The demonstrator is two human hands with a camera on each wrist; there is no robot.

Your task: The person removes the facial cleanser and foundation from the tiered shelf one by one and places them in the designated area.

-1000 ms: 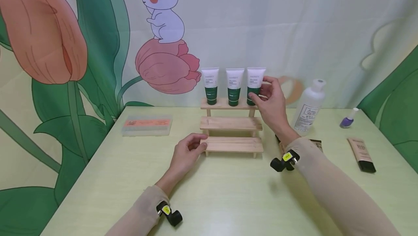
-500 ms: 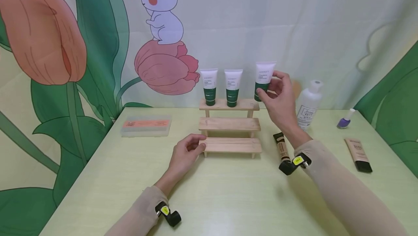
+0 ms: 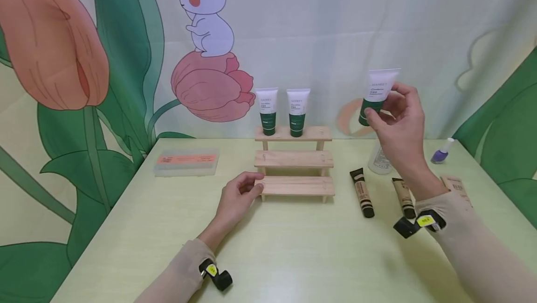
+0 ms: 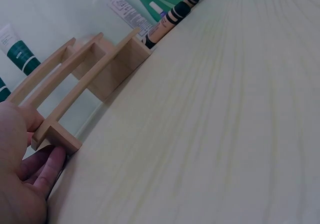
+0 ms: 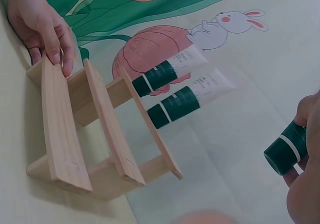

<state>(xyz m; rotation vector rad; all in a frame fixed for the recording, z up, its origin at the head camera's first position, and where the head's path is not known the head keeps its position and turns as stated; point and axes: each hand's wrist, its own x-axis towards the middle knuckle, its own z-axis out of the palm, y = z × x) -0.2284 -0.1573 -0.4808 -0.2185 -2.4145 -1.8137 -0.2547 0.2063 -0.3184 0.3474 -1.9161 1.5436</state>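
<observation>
My right hand [image 3: 400, 123] holds a white and green squeeze tube [image 3: 378, 93] in the air, right of a three-step wooden rack [image 3: 293, 158]. Thumb and fingers pinch its green lower half, cap end down. Two matching tubes, a left one [image 3: 268, 112] and a middle one [image 3: 297, 113], stand upright on the top step. At the rack's left end, my left hand [image 3: 239, 198] grips the lowest step. The left wrist view shows its thumb over the board and its fingers [image 4: 52, 166] at the side support below.
Right of the rack lie a dark-capped tube [image 3: 362, 193] and a similar one [image 3: 404, 198]. A white bottle [image 3: 379, 159], partly hidden by my right hand, stands behind them. Farther right are purple nail polish [image 3: 440, 155] and a beige tube [image 3: 455, 185]. A flat clear case [image 3: 186, 162] lies at left.
My right hand has lifted the third tube off the top step and carried it up and to the right. The left hand has stayed at the rack's end.
</observation>
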